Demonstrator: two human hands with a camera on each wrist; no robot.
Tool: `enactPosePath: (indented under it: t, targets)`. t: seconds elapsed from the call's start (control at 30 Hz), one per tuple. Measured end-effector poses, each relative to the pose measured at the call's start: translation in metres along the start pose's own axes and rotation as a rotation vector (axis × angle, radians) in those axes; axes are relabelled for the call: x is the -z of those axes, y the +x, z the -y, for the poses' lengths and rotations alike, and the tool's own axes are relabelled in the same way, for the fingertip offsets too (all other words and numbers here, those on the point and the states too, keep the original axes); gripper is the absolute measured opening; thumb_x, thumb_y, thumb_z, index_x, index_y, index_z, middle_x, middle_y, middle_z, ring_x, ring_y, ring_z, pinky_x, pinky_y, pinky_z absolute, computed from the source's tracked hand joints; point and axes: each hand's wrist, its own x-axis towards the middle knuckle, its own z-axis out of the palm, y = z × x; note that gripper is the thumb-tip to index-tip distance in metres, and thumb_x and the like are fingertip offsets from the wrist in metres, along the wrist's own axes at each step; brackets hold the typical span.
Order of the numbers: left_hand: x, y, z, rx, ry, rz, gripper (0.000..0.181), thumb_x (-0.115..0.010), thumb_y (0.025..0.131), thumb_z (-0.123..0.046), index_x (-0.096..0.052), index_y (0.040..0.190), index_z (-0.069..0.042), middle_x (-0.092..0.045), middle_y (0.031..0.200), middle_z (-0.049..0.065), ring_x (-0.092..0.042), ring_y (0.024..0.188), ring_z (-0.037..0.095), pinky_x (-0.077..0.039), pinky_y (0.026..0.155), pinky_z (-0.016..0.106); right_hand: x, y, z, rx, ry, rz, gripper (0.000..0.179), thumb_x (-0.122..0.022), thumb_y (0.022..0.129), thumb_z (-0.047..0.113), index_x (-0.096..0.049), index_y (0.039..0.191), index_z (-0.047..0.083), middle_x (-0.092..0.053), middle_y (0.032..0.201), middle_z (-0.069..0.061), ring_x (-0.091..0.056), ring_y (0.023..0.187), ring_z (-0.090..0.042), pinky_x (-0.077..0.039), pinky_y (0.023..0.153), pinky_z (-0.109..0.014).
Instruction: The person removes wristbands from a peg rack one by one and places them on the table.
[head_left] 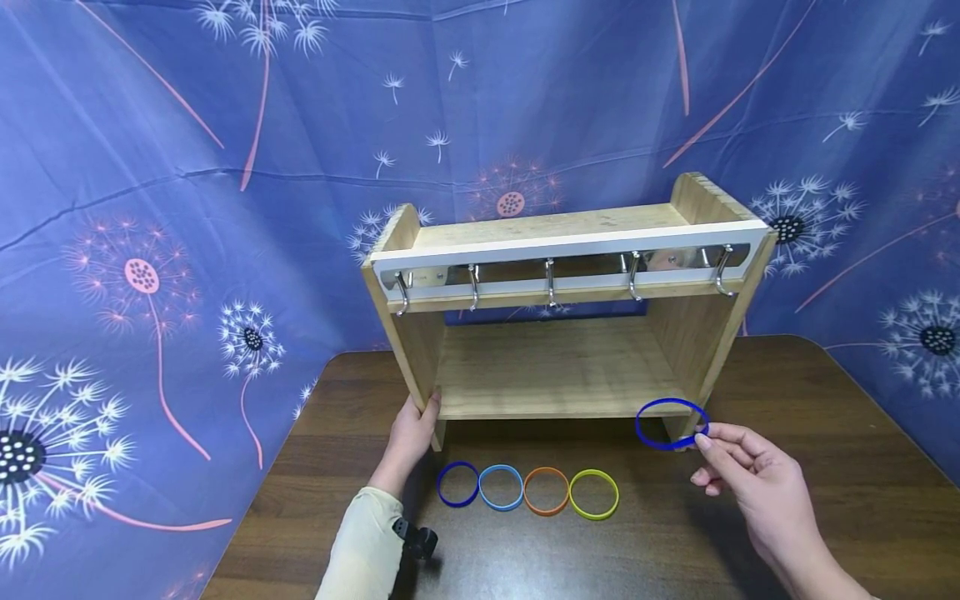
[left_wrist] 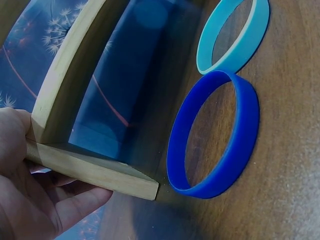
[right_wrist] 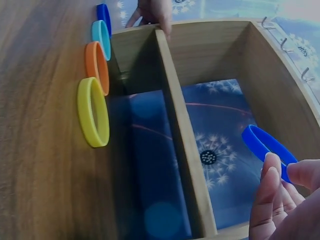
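My left hand [head_left: 408, 437] grips the lower left side panel of a wooden rack [head_left: 551, 367], thumb on the panel's front edge. At the rack's right front, my right hand [head_left: 757, 475] pinches a blue silicone wristband [head_left: 667, 446] between thumb and fingers, held up off the table. In the right wrist view that wristband [right_wrist: 257, 145] sticks out past the fingertips. A row of wristbands lies on the table before the rack: dark blue [head_left: 457, 505], light blue [head_left: 501, 507], orange [head_left: 547, 512] and yellow [head_left: 594, 517]. Closest to my left hand is the dark blue one.
Several metal hooks [head_left: 551, 283] line the white rail [head_left: 577, 247] across the rack's upper front. The rack stands on a brown wooden table [head_left: 300, 525]. Behind it hangs a blue cloth [head_left: 300, 125] with dandelion prints. A black strap device [head_left: 416, 537] sits on my left wrist.
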Motion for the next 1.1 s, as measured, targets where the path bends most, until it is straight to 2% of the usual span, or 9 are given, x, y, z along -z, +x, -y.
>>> enactPosePath:
  t: [0.4, 0.7, 0.9, 1.1]
  targets:
    - [0.0, -0.001, 0.0, -0.003, 0.0, -0.002, 0.032, -0.052, 0.101, -0.036, -0.059, 0.115, -0.008, -0.066, 0.107, 0.017, -0.059, 0.104, 0.035, -0.045, 0.091, 0.053, 0.007, -0.007, -0.015, -0.066, -0.122, 0.013, 0.009, -0.061, 0.094, -0.003, -0.064, 0.102, -0.004, -0.072, 0.077, -0.001, -0.063, 0.054, -0.014, -0.049, 0.049, -0.024]
    - [0.001, 0.0, -0.001, -0.002, 0.001, 0.0, 0.03, -0.052, 0.101, -0.035, -0.059, 0.113, -0.008, -0.065, 0.104, 0.016, -0.059, 0.101, 0.035, -0.045, 0.09, 0.052, 0.009, -0.011, -0.028, -0.125, -0.167, 0.049, 0.01, -0.06, 0.095, -0.001, -0.066, 0.1, 0.005, -0.072, 0.078, 0.0, -0.063, 0.055, -0.014, -0.048, 0.048, -0.025]
    - [0.001, -0.001, -0.001, 0.011, 0.004, 0.005, 0.032, -0.051, 0.101, -0.037, -0.059, 0.113, -0.009, -0.065, 0.1, 0.014, -0.059, 0.098, 0.033, -0.046, 0.089, 0.052, 0.011, -0.012, -0.034, -0.158, -0.225, 0.07, 0.006, -0.062, 0.095, 0.002, -0.065, 0.099, 0.004, -0.072, 0.077, -0.001, -0.062, 0.054, -0.015, -0.048, 0.048, -0.026]
    - [0.001, -0.001, 0.0, 0.01, -0.005, 0.005, 0.034, -0.052, 0.1, -0.039, -0.059, 0.115, -0.009, -0.066, 0.106, 0.016, -0.06, 0.101, 0.035, -0.045, 0.09, 0.053, 0.015, -0.014, -0.04, -0.194, -0.283, 0.115, 0.006, -0.061, 0.095, 0.003, -0.065, 0.1, 0.005, -0.073, 0.081, -0.001, -0.062, 0.054, -0.016, -0.05, 0.048, -0.027]
